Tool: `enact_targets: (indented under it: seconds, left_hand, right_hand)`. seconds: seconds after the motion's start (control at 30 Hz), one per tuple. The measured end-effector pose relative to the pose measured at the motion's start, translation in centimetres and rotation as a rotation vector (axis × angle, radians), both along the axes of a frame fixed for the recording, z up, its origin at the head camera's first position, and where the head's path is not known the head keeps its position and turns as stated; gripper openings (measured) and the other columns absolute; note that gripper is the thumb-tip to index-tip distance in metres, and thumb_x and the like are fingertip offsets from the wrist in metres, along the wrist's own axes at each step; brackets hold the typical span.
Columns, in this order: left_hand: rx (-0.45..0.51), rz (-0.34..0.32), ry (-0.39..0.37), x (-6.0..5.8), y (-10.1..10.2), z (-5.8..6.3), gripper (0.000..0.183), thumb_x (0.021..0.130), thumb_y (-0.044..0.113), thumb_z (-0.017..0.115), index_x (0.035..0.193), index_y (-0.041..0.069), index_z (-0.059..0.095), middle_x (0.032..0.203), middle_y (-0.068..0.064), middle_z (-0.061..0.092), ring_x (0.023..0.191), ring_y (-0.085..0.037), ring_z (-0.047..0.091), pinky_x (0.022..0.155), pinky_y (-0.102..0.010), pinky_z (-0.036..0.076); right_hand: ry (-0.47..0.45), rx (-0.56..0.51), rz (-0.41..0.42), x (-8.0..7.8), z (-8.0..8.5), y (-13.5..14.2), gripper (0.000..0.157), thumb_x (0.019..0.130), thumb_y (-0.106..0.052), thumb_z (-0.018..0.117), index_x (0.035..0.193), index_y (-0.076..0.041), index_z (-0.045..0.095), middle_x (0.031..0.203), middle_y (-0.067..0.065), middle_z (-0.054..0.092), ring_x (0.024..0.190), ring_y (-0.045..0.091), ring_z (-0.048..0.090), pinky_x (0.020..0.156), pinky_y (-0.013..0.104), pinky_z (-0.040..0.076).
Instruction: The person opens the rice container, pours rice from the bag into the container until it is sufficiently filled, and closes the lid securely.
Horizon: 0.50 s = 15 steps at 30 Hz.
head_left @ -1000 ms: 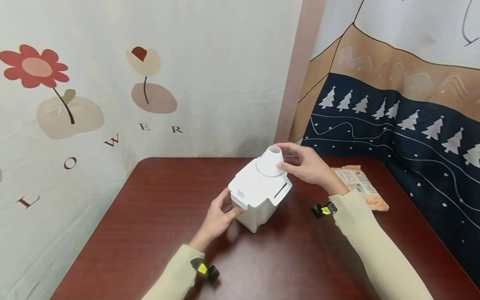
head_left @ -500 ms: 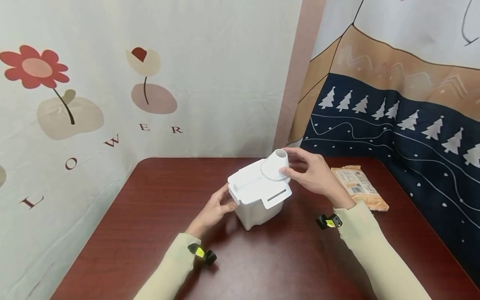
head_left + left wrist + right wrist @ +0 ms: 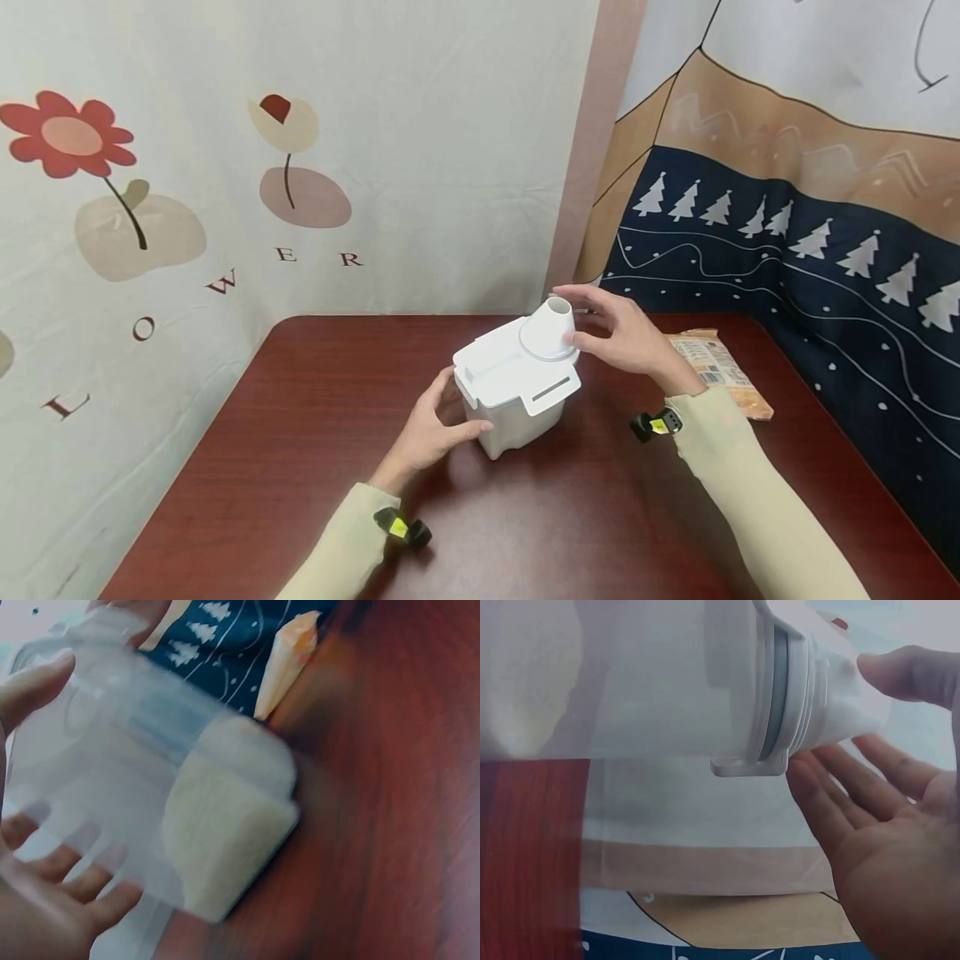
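A translucent storage container (image 3: 519, 428) stands on the table with a white lid (image 3: 497, 367) on it. A cone-shaped spout (image 3: 546, 331), open at its top, rises from the lid's far right part. Pale grain-like contents (image 3: 229, 825) fill the container's bottom in the left wrist view. My left hand (image 3: 429, 433) holds the container's left side, the thumb at the near wall and the fingers behind. My right hand (image 3: 624, 340) is around the spout, with the thumb against its side and the fingers behind it, as the right wrist view also shows.
An orange and white printed bag (image 3: 723, 373) lies behind the right forearm, near the table's right edge. The dark red wooden table (image 3: 315, 400) meets a printed cloth backdrop (image 3: 450, 167) at the back and right.
The container first turned a little, its slotted lid flap swinging toward me, then stayed nearly still. My left thumb has slid from the lid's edge onto the wall. My right fingers have shifted at the spout.
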<state>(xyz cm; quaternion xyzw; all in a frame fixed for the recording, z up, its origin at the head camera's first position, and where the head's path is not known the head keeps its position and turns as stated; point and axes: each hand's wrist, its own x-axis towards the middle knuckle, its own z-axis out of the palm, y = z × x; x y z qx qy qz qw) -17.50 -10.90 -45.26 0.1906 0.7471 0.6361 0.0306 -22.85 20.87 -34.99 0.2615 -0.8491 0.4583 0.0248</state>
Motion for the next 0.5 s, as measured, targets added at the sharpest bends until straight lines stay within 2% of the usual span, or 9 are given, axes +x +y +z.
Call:
enact_targets:
  seconds: [0.13, 0.3, 0.4, 0.5]
  left_hand:
    - [-0.050, 0.116, -0.009, 0.8, 1.2, -0.1, 0.095, 0.072, 0.021, 0.095, 0.150, 0.029, 0.042, 0.138, 0.001, 0.061, 0.127, -0.022, 0.060, 0.112, -0.054, 0.045]
    - [-0.106, 0.235, 0.013, 1.4, 2.5, -0.1, 0.100, 0.067, 0.030, 0.098, 0.149, 0.029, 0.041, 0.137, 0.003, 0.060, 0.127, -0.021, 0.058, 0.111, -0.052, 0.046]
    - [-0.120, 0.275, 0.028, 1.5, 2.9, -0.3, 0.099, 0.066, 0.029, 0.098, 0.148, 0.026, 0.043, 0.134, 0.003, 0.061, 0.126, -0.021, 0.059, 0.109, -0.049, 0.047]
    - [-0.121, 0.288, 0.043, 1.4, 2.9, -0.4, 0.096, 0.066, 0.027, 0.098, 0.146, 0.024, 0.045, 0.131, 0.001, 0.064, 0.123, -0.021, 0.062, 0.106, -0.048, 0.050]
  right_hand:
    - [-0.013, -0.009, 0.060, -0.7, 0.0, 0.0, 0.061, 0.094, -0.014, 0.074, 0.150, -0.018, 0.051, 0.151, 0.006, 0.055, 0.138, 0.029, 0.055, 0.113, 0.046, 0.047]
    - [-0.042, -0.016, 0.089, -1.0, 0.2, 0.0, 0.057, 0.094, -0.014, 0.074, 0.148, -0.017, 0.053, 0.149, 0.008, 0.057, 0.138, 0.031, 0.055, 0.112, 0.050, 0.047]
    - [-0.060, -0.024, 0.093, -1.0, 0.2, 0.1, 0.057, 0.094, -0.015, 0.074, 0.148, -0.017, 0.053, 0.148, 0.008, 0.057, 0.139, 0.032, 0.055, 0.112, 0.048, 0.047]
    - [-0.070, -0.028, 0.096, -1.0, 0.1, 0.1, 0.058, 0.095, -0.016, 0.074, 0.149, -0.018, 0.052, 0.150, 0.008, 0.056, 0.140, 0.032, 0.054, 0.112, 0.046, 0.047]
